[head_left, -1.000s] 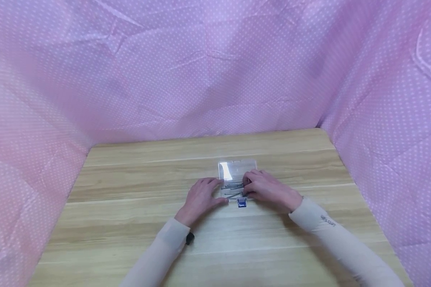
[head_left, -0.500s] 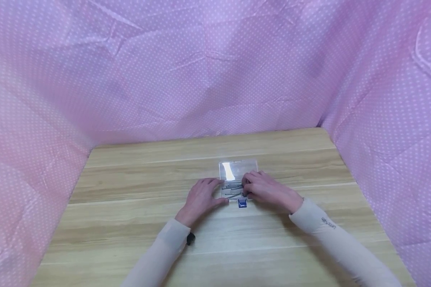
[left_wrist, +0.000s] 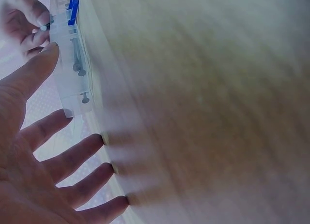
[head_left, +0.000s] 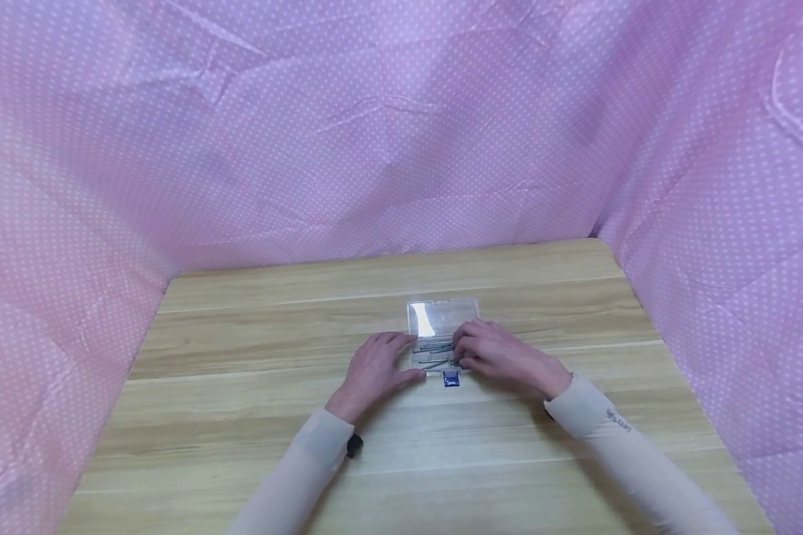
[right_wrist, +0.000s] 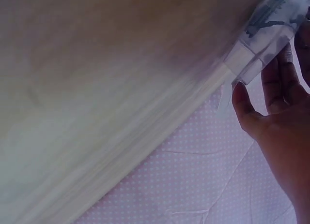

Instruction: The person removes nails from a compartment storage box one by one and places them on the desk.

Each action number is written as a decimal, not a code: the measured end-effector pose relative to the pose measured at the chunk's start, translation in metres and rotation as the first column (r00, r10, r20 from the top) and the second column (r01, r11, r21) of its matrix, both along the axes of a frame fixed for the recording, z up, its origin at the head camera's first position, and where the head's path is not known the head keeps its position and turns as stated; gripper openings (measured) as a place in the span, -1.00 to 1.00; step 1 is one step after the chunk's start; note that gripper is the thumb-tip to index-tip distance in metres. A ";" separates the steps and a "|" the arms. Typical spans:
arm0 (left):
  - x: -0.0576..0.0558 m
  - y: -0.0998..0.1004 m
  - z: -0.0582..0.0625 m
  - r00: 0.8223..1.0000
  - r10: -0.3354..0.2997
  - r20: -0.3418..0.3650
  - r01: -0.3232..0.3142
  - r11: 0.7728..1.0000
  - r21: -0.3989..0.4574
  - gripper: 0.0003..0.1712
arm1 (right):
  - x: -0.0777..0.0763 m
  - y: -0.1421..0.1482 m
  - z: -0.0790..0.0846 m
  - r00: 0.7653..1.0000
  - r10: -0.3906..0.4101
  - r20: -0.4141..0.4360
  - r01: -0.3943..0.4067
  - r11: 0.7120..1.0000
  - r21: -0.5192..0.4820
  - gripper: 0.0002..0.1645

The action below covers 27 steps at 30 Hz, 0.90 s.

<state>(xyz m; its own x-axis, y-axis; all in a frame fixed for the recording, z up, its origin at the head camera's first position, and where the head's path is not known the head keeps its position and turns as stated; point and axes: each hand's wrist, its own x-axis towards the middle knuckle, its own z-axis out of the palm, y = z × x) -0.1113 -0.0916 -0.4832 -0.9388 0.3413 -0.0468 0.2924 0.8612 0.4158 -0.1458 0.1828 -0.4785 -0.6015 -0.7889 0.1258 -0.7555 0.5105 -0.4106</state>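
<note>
Cream sleeves [head_left: 291, 475] enter from the lower edge of the head view and end at two bare hands near its centre. The left hand [head_left: 373, 371] is unclenched, with fingers spread: thumb and index finger touch the left end of a clear plastic box [left_wrist: 63, 83], while the other fingertips meet the counter [head_left: 241, 416]. The right hand [head_left: 502, 357] is curled over the right part of the box, pinching a small pale piece [left_wrist: 44, 27], too small to identify. The box lies just right of the frame's centre, below mid-height, its transparent lid [head_left: 448, 316] folded back toward the top of the frame. Long metal fasteners [left_wrist: 76, 67] with round heads lie inside. A blue tab [head_left: 451, 378] projects at the near edge. Wood grain covers the counter; pink dotted fabric [head_left: 388, 148] fills the upper frame and both sides.
</note>
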 end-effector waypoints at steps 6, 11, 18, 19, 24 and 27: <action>0.000 0.000 -0.002 1.000 0.010 -0.004 -0.010 1.000 -0.003 -0.17 | 0.000 0.000 0.003 1.000 -0.006 0.000 0.006 0.998 -0.064 -0.91; 0.000 0.001 -0.003 1.000 0.009 -0.008 -0.009 1.000 0.000 -0.17 | 0.000 0.002 0.005 0.999 -0.025 0.021 0.027 0.994 -0.110 -0.89; 0.000 0.002 -0.004 1.000 -0.001 -0.024 0.001 1.000 0.003 -0.17 | 0.003 0.005 0.006 0.997 -0.069 0.025 0.072 0.982 -0.174 -0.87; 0.000 0.002 -0.004 1.000 0.000 -0.024 0.000 1.000 0.002 -0.17 | 0.003 0.006 0.007 0.997 -0.076 0.030 0.080 0.980 -0.182 -0.87; 0.000 0.002 -0.004 1.000 0.002 -0.021 -0.002 1.000 -0.002 -0.17 | 0.005 0.009 0.009 0.991 -0.120 0.055 0.128 0.973 -0.191 -0.87; 0.001 0.002 -0.004 1.000 0.004 -0.019 -0.005 1.000 -0.003 -0.16 | 0.007 0.011 0.010 0.989 -0.136 0.056 0.145 0.971 -0.193 -0.86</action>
<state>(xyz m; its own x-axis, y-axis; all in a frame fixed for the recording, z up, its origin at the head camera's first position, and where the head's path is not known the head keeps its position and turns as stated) -0.1108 -0.0896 -0.4871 -0.9410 0.3370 -0.0299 0.2964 0.8638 0.4073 -0.1391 0.1943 -0.4687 -0.7125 -0.6586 0.2418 -0.6620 0.5170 -0.5427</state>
